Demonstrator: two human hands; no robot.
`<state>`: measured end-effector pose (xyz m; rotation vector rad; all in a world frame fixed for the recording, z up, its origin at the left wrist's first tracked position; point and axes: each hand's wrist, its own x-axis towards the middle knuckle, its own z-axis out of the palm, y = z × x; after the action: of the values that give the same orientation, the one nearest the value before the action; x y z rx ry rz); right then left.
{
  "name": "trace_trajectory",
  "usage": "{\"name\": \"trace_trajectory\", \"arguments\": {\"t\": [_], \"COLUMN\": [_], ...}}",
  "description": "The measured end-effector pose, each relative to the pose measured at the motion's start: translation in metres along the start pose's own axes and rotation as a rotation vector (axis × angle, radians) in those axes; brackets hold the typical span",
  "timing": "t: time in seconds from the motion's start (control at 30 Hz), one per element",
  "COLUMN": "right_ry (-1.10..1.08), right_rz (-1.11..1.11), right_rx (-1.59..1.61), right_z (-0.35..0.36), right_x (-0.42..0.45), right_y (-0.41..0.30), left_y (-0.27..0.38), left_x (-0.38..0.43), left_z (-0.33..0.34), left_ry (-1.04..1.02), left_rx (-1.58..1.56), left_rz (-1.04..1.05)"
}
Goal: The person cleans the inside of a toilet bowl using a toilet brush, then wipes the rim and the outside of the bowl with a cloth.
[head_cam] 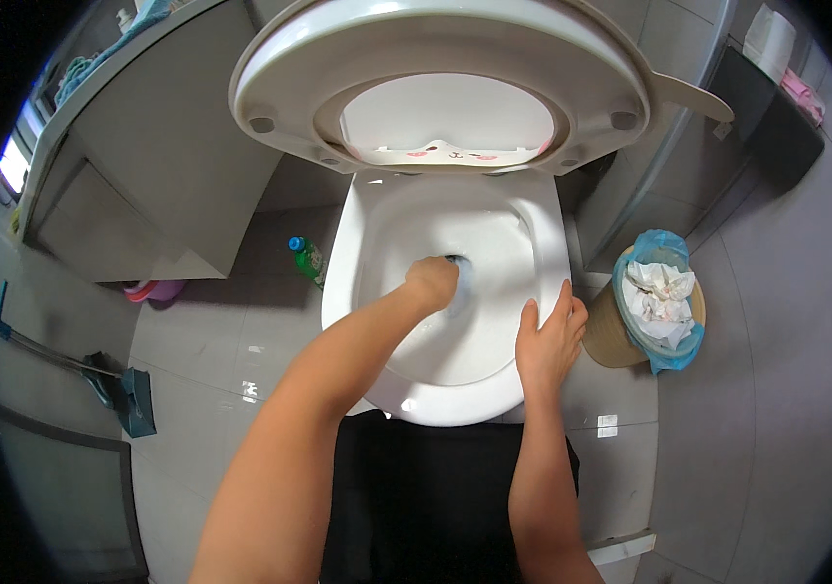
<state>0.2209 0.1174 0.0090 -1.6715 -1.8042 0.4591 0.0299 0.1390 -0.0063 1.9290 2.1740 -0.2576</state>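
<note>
A white toilet bowl [423, 365] stands before me with its seat and lid [277, 80] raised. My left hand [433, 281] reaches down inside the bowl, above the drain. Its fingers are curled, and whether they hold something small is hidden by the back of the hand. A bluish-white patch [463, 281] shows just beside it in the drain. On the right rim of the bowl rests my right hand [551, 339], its fingers spread over the edge and holding no object.
Right of the toilet is a waste bin [614, 332] with a blue liner and crumpled tissues. A green bottle [308, 261] with a blue cap stands on the left floor, near a grey cabinet [160, 131]. A squeegee or dustpan-like tool [137, 401] leans farther left.
</note>
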Motion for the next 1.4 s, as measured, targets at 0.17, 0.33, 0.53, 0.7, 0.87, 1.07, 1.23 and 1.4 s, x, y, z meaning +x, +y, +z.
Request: {"name": "trace_trajectory", "arguments": {"t": [0.17, 0.33, 0.53, 0.7, 0.87, 1.07, 1.23, 1.4], "right_ry": [-0.061, -0.026, -0.028, -0.036, 0.006, -0.033, -0.068, -0.066], "right_rz": [0.033, 0.022, 0.024, 0.005, -0.020, -0.002, 0.037, 0.018], "right_rx": [0.005, -0.040, -0.048, -0.042, -0.046, -0.018, -0.031, -0.035], "right_z": [0.000, 0.002, 0.001, 0.001, 0.002, 0.000, -0.002, 0.003], "right_x": [-0.003, -0.001, 0.000, -0.003, -0.004, -0.005, -0.001, -0.001], "right_y": [-0.006, -0.002, -0.003, -0.005, -0.002, -0.003, -0.006, -0.002], "left_y": [-0.013, -0.003, 0.020, -0.002, -0.007, -0.005, 0.008, 0.011], "left_x": [-0.050, -0.109, -0.126, -0.064, 0.000, 0.022, -0.020, -0.074], "left_z": [-0.015, -0.089, -0.094, -0.019, 0.035, 0.022, 0.007, -0.039], "left_ry": [-0.011, -0.099, -0.107, -0.139, -0.070, -0.105, 0.016, 0.091], "left_rx": [0.131, 0.228, 0.184, -0.163, -0.224, -0.096, 0.326, 0.456], "left_rz": [0.178, 0.270, 0.237, -0.074, -0.132, -0.123, 0.073, 0.220]}}
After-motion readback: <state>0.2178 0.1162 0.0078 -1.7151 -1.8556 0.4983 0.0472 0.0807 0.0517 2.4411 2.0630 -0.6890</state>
